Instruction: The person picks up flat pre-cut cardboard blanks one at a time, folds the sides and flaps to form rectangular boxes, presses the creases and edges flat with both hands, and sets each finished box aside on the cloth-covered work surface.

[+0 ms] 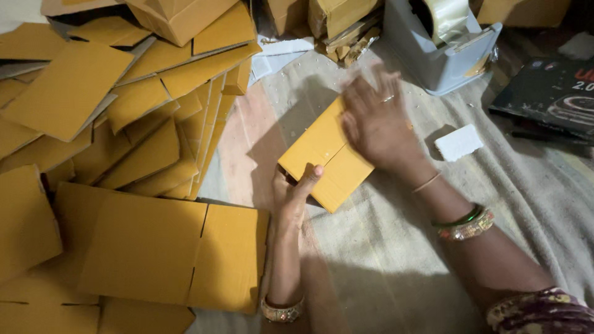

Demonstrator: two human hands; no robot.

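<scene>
A small yellow-brown box (325,158) sits at the middle of the view on a grey cloth (396,247). The left hand (294,188) grips its near corner, thumb on top and fingers underneath. The right hand (374,120) lies flat on the box's far end, fingers spread and blurred, pressing but clasping nothing.

From 8 to 11 o'clock a heap of flat cardboard blanks (117,117) covers the floor, overlapping in loose fans; one large creased blank (173,253) lies at 7 o'clock, just beside the left forearm. At 12 o'clock stand a few folded cartons (334,15), with white paper sheets (278,55) in front of them. At 1 o'clock, close behind the right hand, is a grey tape dispenser (439,59) holding a roll of clear tape (448,15). A small white block (458,143) lies at 3 o'clock, near the right wrist. At 2 o'clock a dark printed package (550,93) lies flat at the cloth's edge. Nothing stands between the hands and the box.
</scene>
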